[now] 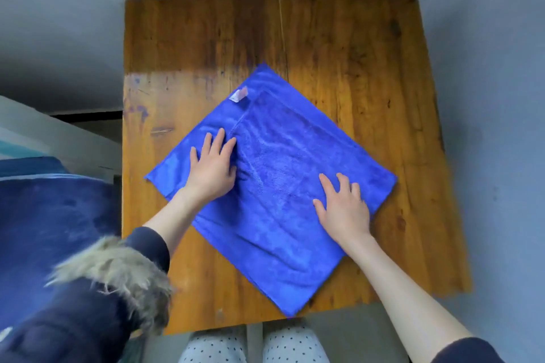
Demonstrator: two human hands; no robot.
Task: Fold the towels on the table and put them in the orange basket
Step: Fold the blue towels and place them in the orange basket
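While the blue towel (274,186) lies turned like a diamond on the wooden tabletop (339,47), one corner reaching right to the near edge, both hands are flat on it with fingers spread and straight, gripping nothing. The left hand (211,169) presses near the towel's left corner, just beside the edge of a folded-over layer, and the right hand (343,209) sits toward its right corner. A small white tag (239,95) sticks out on the far-left side of the towel.
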